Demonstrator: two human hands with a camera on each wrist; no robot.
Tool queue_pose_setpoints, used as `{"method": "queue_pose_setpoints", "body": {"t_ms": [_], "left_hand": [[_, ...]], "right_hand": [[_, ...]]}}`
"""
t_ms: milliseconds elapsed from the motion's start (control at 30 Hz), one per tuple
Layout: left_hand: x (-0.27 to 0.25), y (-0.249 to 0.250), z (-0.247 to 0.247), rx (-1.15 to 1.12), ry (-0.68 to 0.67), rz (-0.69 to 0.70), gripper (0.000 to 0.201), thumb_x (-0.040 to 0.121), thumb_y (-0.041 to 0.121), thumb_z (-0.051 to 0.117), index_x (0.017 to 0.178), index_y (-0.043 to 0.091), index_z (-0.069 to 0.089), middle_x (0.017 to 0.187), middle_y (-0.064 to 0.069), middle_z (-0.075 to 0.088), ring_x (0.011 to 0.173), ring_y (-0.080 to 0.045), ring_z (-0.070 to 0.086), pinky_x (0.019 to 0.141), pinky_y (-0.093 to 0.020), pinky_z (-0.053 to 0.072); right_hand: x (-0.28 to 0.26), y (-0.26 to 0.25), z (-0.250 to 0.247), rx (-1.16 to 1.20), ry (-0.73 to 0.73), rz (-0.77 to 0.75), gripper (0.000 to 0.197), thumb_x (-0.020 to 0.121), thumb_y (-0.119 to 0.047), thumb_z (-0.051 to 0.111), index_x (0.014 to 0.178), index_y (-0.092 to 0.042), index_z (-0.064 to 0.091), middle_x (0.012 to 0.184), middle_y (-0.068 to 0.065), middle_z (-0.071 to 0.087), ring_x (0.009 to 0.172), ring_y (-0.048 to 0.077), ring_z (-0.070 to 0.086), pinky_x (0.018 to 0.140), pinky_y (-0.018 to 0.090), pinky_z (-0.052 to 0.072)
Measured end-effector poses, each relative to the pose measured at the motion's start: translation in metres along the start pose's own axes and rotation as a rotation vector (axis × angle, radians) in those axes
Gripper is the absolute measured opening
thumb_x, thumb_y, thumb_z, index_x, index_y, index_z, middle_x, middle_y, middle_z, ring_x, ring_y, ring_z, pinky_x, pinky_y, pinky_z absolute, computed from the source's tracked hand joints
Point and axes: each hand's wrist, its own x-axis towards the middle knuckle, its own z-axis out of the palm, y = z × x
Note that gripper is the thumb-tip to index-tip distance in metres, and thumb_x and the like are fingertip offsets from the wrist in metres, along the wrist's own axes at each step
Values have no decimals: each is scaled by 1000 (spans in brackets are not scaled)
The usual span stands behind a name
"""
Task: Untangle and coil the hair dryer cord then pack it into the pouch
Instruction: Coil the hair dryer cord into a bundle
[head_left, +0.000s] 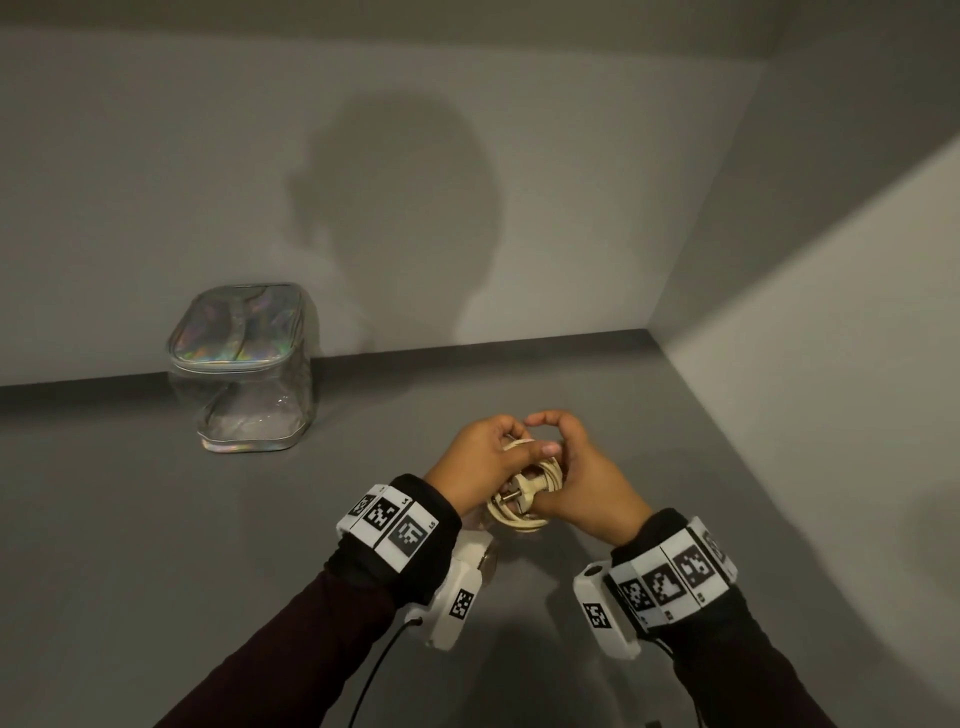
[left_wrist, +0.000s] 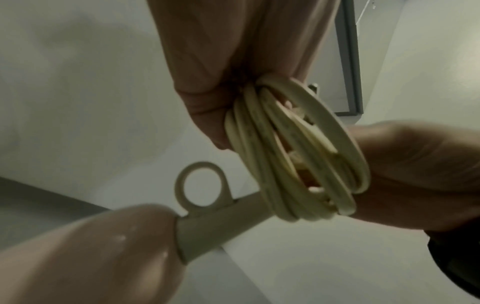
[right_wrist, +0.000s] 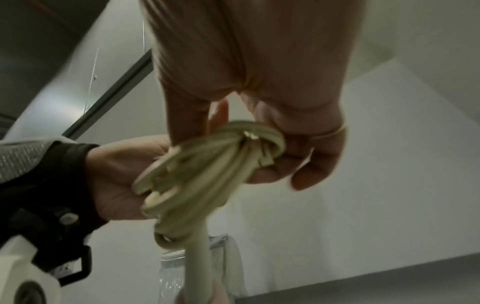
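Pouch (head_left: 244, 364) stands on table (head_left: 156, 519) against wall, far-left of both hands

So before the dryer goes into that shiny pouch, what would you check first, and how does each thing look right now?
1. Cord coiled into loops: ok.
2. Both hands grip the coil, left hand and right hand: ok.
3. Plug tucked against the coil, not dangling: ok.
4. Pouch open: not ok, the zipped lid looks closed.
5. Pouch upright on the table: ok.
6. Dryer handle attached below the coil; body hidden: cannot tell.
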Motion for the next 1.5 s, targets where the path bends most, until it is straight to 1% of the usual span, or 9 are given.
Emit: {"method": "queue_pose_setpoints", "body": {"t_ms": [400,533,767,867,1000,1067,1267,1433,1500], "left_hand": [[-3,-5,-6,308,90,109,30,79,51,55,86,25,42,51,-2,52,45,-18,50,50,-34,40],[-8,-7,-8,176,7,70,33,74,41,67,89,28,40,56,0,59,49,-16,58,52,-31,46],[-1,-17,-25,-44,-21,21,17,82,21,61,92,20,47,44,1,59,41,-6,56,43,-19,46],[0,-23,-27,-35,-28,46,9,86,27,53,92,26,47,63,1,63,54,-8,60,56,-24,49],[-8,-32,-15,-99,-173,52,24,93,35,33,114,29,41,102,7,59,86,6,62,74,-11,50],[-14,-41,-8,-99,-223,61,34,91,41,38,124,31,36,109,3,59,88,-1,63,74,-19,53],[-13,-51,-16,215,-151,94,63,84,44,53,134,35,14,66,-9,58,55,-12,55,60,-26,49],[-25,-63,-27,433,-195,53,74,83,38,58,135,43,6,66,-3,58,61,-10,54,66,-24,44],[-31,-70,-34,487,-200,27,71,84,39,57,136,40,10,69,-7,60,62,-13,56,67,-28,46]], "right_hand": [[7,10,12,293,163,90,52,70,29,35,83,-21,28,75,6,44,59,9,50,49,16,42],[11,17,16,357,287,133,48,75,23,41,81,-23,30,77,6,45,64,16,50,56,24,43],[9,20,17,840,62,96,48,53,13,55,86,-17,36,70,6,65,60,16,65,51,21,53],[9,18,17,666,-4,-12,59,58,15,67,97,-20,40,79,6,69,71,16,67,62,24,56],[11,15,18,295,280,-134,39,70,9,69,91,-23,60,98,5,62,88,7,61,78,22,50],[10,17,18,175,408,-141,36,68,2,73,83,-29,63,109,4,53,101,9,53,87,19,44],[6,20,0,471,645,-63,21,74,-5,69,92,-11,59,88,5,62,75,6,62,68,14,51],[8,36,-18,485,695,45,17,80,-12,66,94,-6,59,83,5,65,73,13,63,72,27,53],[7,45,-18,333,642,70,27,76,-9,70,96,-5,54,80,4,61,69,13,59,62,16,52]]}}
